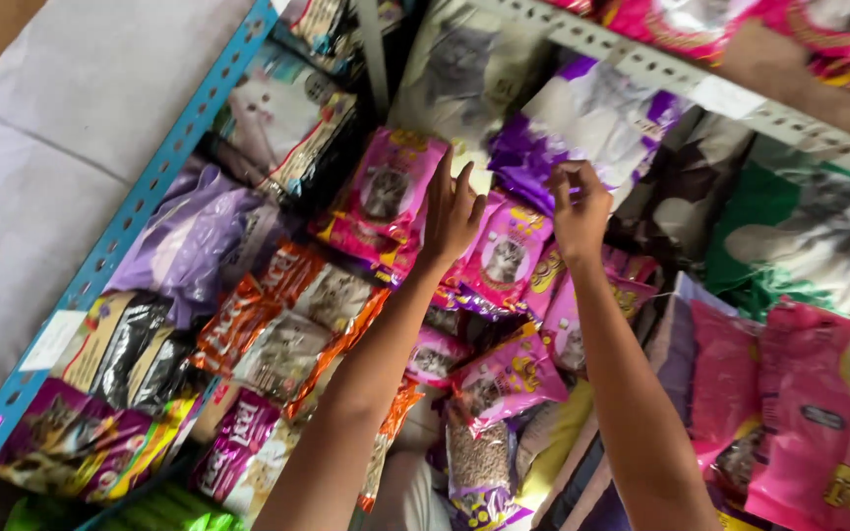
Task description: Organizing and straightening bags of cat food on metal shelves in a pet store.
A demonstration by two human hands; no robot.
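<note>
A metal shelf (140, 211) with a blue perforated upright is crammed with pet-food bags — pink, purple, orange and green. The left hand (452, 211) lies open, fingers flat on a pink bag (391, 192). The right hand (578, 205) is curled, fingertips pinching the lower edge of a purple-and-white bag (582, 118) just above the pink ones.

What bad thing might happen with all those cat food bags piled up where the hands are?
1. The left hand presses on a pink cat food bag that leans on a loose, overlapping pile; it might slide and take neighbours with it.
2. The right hand reaches by the purple and white bag; a tug there could tip it forward.
3. The orange bags overhang the blue shelf rail and may drop.
</note>
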